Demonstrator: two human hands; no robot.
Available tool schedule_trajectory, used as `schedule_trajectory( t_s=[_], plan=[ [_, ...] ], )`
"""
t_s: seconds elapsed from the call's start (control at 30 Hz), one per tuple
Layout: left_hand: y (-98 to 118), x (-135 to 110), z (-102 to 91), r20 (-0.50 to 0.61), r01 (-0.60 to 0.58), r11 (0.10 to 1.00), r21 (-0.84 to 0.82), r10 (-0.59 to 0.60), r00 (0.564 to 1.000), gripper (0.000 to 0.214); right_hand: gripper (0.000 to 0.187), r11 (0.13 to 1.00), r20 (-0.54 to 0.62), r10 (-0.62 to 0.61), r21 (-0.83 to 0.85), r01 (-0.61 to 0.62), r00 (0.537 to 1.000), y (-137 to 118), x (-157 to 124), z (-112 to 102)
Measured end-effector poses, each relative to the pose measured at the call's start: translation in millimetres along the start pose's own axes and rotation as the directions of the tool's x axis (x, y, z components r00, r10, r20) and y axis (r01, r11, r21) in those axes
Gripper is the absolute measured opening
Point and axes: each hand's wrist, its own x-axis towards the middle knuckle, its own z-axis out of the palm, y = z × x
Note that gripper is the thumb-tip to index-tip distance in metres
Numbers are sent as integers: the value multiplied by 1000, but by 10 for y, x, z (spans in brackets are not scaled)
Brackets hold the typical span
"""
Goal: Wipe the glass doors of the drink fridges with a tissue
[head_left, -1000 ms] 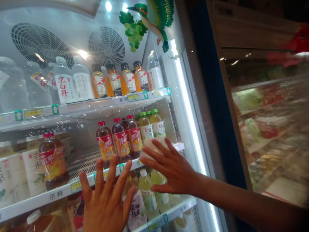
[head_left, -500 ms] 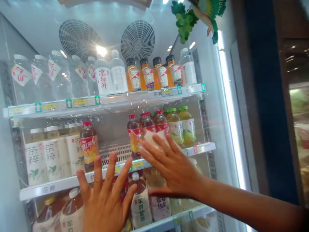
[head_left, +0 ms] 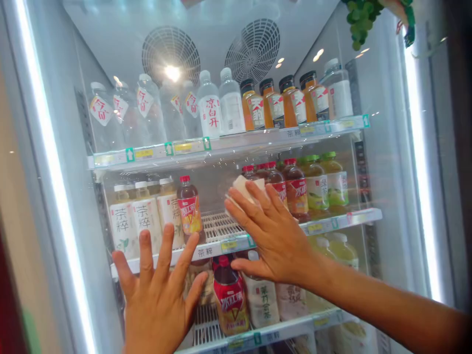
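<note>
My left hand (head_left: 160,290) is spread wide, palm forward, at the glass door (head_left: 387,167) of a drinks fridge, with nothing in it. It appears in front of white-labelled tea bottles (head_left: 145,221) and the middle shelf's left part. To its right, my right hand (head_left: 271,238) lies flat, fingers stretched up and left, pressing a folded white cloth (head_left: 245,187) to the glass. The cloth shows above and left of the fingers; the rest is hidden under them. Behind this hand stand red-capped iced tea bottles (head_left: 297,189), partly covered.
Clear water bottles (head_left: 210,110) and black-capped orange bottles (head_left: 287,101) line the top shelf (head_left: 236,142). Larger bottles, one a dark red-labelled iced tea (head_left: 230,297), stand below. Bright light strips (head_left: 55,162) run along both sides. A green grape decoration (head_left: 361,22) hangs at upper right.
The view has swung left, so the fridge contents sit further right. Both hands now lie further left across the shelves, the right with the cloth under it. The left light strip has come into view.
</note>
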Motion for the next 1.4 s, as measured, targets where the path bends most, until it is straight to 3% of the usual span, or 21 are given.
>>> schedule_trajectory(
  t_s=[0.03,0.17,0.3,0.37,0.43,0.57,0.7,0.83,1.0,1.13,1.27,1.4],
  plan=[
    [-68,-22,-31,0,1,1000,-3,-1,1000,70,101,1000,-6,7,1,-7,1000,-68,54,20],
    [-310,-113,-144,-5,3,1000,-17,-3,1000,69,101,988,35,-151,23,151,988,-348,224,101],
    [-508,-206,-233,-1,-3,1000,-3,3,1000,69,102,1000,2,-16,0,16,1000,-539,354,143],
    [-579,-240,-261,6,-5,1000,-9,5,1000,69,102,999,16,-53,13,52,998,-617,394,156],
    [-628,-262,-279,2,1,1000,-19,-1,1000,68,100,992,49,-121,33,119,991,-683,415,168],
    [-677,-279,-288,-9,9,999,-37,-9,1000,67,100,1000,26,-26,11,26,999,-764,417,192],
    [-670,-285,-261,7,1,997,-75,-1,1000,69,99,995,61,-95,14,94,994,-771,383,195],
    [-596,-267,-201,-2,-9,995,-97,9,1000,69,100,999,31,24,-35,-23,999,-725,327,169],
    [-413,-185,-113,-5,-3,993,-121,3,1000,72,99,999,72,-43,-30,46,996,-605,190,126],
    [-221,-92,-45,-21,-22,992,-123,19,1000,73,99,992,21,110,-60,-108,994,-447,16,70],
    [46,5,55,-8,-23,990,-140,22,1000,74,101,999,90,-5,-34,8,996,-252,-239,-5],
    [415,112,171,17,-11,983,-182,15,1000,77,97,972,19,229,-58,-228,973,-9,-540,-83]
  ],
)
